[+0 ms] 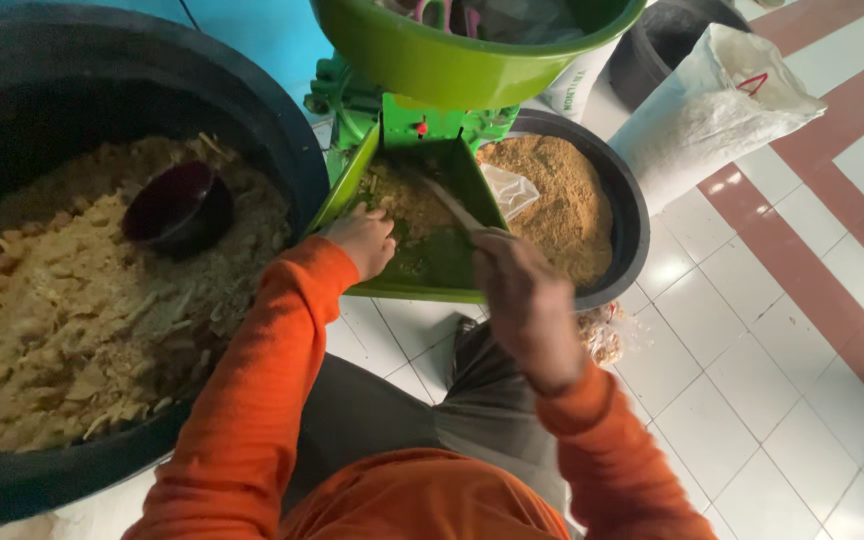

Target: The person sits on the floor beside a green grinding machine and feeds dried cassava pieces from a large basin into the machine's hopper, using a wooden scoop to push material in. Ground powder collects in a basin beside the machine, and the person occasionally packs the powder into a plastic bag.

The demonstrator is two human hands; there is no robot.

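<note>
The left hand (364, 240) rests on the green tray (432, 265), at its left edge, with the fingers curled down into the crumbs (402, 195) that lie in it. I cannot tell if it pinches any of them. The right hand (517, 290) is closed around the handle of a pale stick (447, 205), and the stick reaches up and left across the tray, with its tip in the crumbs. The tray slopes down from a green machine (422, 125), and a big green bowl (452, 55) sits on top of that machine.

Under the right side of the tray stands a black basin (632, 215), full of fine brown meal (562, 195), with a clear plastic bag (507, 190) lying on it. On the left is a large black tub (282, 130) with pale yellow flakes (82, 320), and a small dark bowl (177, 205) lies on the flakes. A white sack (712, 110) leans on the tiled floor (752, 340) at the right. Both sleeves are orange.
</note>
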